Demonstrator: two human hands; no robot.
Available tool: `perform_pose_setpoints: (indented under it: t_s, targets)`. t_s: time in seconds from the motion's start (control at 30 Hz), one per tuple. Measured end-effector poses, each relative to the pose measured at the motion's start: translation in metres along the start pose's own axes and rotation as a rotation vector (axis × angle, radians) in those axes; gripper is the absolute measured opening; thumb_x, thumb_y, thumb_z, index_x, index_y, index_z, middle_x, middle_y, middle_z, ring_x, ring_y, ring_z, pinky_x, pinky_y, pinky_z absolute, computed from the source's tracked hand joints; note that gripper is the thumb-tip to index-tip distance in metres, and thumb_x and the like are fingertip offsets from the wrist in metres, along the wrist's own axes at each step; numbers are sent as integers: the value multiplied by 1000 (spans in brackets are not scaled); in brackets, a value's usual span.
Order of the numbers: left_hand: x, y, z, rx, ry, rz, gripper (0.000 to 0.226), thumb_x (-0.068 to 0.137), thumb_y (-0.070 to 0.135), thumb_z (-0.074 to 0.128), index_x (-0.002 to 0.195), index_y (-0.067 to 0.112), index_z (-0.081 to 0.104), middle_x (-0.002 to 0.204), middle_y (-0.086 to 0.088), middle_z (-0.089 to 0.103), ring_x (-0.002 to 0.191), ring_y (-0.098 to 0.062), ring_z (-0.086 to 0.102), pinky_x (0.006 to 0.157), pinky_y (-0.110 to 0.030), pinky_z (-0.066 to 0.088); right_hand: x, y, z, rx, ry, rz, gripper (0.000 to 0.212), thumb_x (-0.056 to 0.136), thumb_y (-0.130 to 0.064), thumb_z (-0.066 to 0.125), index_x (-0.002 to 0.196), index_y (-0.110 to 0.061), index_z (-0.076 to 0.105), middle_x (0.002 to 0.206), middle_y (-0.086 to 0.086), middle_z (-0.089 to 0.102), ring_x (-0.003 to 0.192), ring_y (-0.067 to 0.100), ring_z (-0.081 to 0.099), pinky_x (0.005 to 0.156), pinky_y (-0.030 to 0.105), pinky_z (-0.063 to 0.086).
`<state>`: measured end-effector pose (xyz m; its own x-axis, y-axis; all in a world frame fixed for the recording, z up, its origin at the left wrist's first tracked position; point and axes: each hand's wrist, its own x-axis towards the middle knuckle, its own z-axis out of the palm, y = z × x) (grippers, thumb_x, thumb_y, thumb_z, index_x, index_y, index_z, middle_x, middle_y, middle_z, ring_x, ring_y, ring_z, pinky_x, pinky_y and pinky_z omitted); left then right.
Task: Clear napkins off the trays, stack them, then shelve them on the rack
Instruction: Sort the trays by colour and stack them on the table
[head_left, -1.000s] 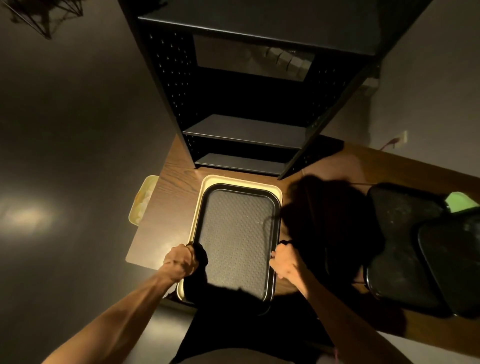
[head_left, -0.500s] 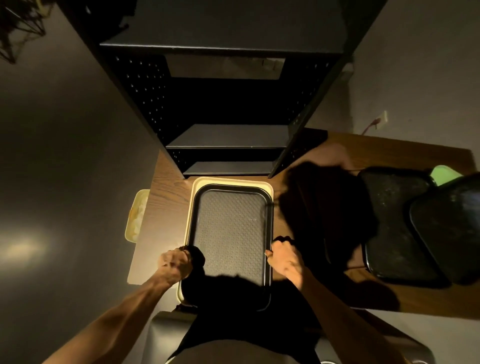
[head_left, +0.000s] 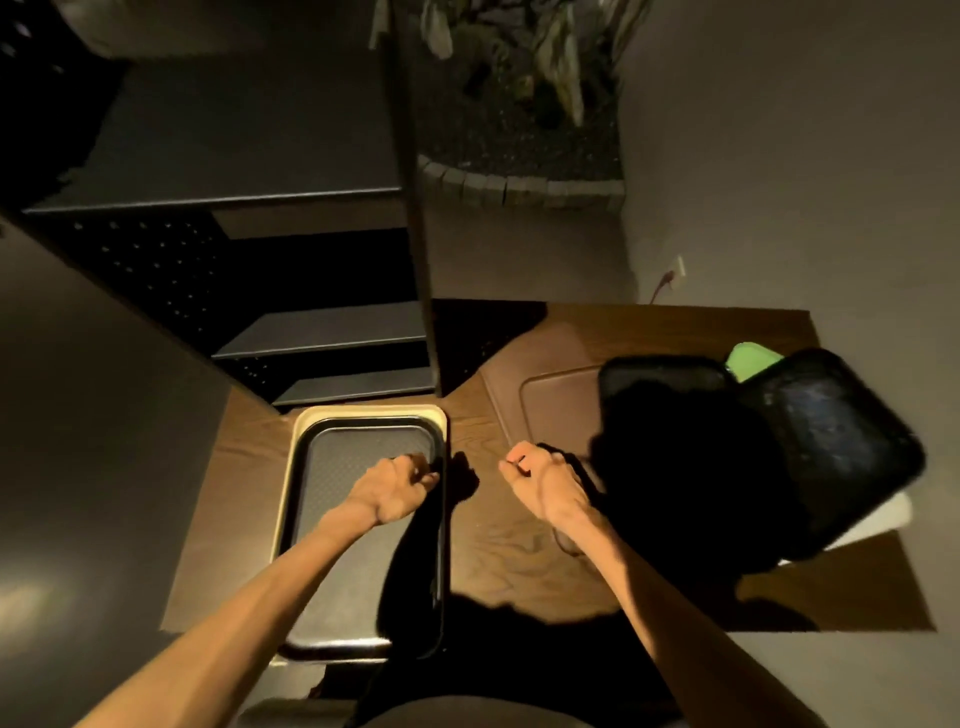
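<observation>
A black tray (head_left: 358, 551) lies nested in a cream tray (head_left: 304, 447) on the wooden table (head_left: 498, 545), in front of the black rack (head_left: 322, 338). My left hand (head_left: 397, 486) hovers over the black tray's right rim, fingers curled, with nothing seen in it. Right of that stack, my right hand (head_left: 545, 480) is above bare table with its fingers curled on nothing. A brown tray (head_left: 550, 410) lies just beyond it. Two more black trays (head_left: 660, 371) (head_left: 841, 441) overlap at the right, over a green tray (head_left: 753, 358). No napkin shows.
The rack's lower shelves (head_left: 353, 387) open toward the tray stack. A white piece (head_left: 883, 519) sticks out under the far right black tray. A planter with plants (head_left: 519, 130) stands behind the table. Deep shadow covers the table's near edge.
Both hands have let go of the black tray's sides and moved right. The left hand now sits over its right rim and the right hand over the table. The view has swung right.
</observation>
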<state>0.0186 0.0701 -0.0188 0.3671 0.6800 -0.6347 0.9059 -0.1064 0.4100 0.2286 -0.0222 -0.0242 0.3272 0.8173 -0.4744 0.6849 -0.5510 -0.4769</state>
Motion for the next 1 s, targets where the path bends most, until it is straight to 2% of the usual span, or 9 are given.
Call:
perform_pose_setpoints:
  t_s: [0.1,0.2,0.3,0.37,0.47,0.6,0.73,0.87,1.0]
  targets:
    - [4,55,8,-39,-33,108,30,92,39,53,111,19,64,107,-11,73,101,-29,67,87,-37,53,3,40,-34,93,80,13,25,91,-48,53,102,-28,63,101,7,71,100,29,65,83,30,50]
    - [10,106,21,-74,-63,156,28,94,35,54,112,17,65,104,-12,73,98,-30,69,77,-31,53,2,82,-65,169,139,64,22,93,-43,55,102,-25,65,103,6,72,103,28,62,89,34,51]
    - [18,152,37,-84,-97,194,25,93,30,54,113,17,63,104,-12,72,95,-28,69,71,-30,53,-2,129,-87,292,267,97,16,90,-38,61,92,-23,66,88,4,75,92,27,68,82,36,55]
    - [22,179,49,-106,-112,202,14,92,24,55,103,21,64,96,-12,72,85,-28,71,64,-32,57,-5,164,-100,343,345,137,13,89,-33,64,88,-20,67,83,4,75,85,26,70,75,34,56]
    - [30,216,72,-120,-138,220,11,91,20,55,91,26,63,83,-11,72,76,-29,73,59,-35,61,-13,217,-122,382,483,262,14,87,-27,66,95,-15,68,94,8,73,94,27,69,83,34,53]
    - [37,263,107,-181,-197,205,11,94,15,54,100,17,62,74,-4,67,61,-14,66,48,-21,53,-34,284,-138,380,726,595,45,84,-27,68,122,-4,57,123,24,54,114,43,52,95,43,45]
    - [44,293,136,-262,-247,144,11,95,14,54,90,21,61,63,5,67,61,-13,63,54,-27,54,-45,331,-138,583,702,822,67,88,-29,66,141,-2,36,140,28,39,124,48,46,99,47,44]
    - [52,302,149,-265,-275,109,7,94,18,57,91,19,63,68,1,71,60,-14,65,53,-28,56,-39,351,-133,754,640,824,54,90,-25,66,131,2,43,130,28,57,120,44,56,97,42,46]
    - [54,302,146,-303,-280,62,7,95,14,56,91,16,62,81,-8,68,58,-16,64,47,-26,55,-34,361,-127,870,689,850,46,85,-9,57,130,-13,50,120,22,64,114,41,60,95,42,49]
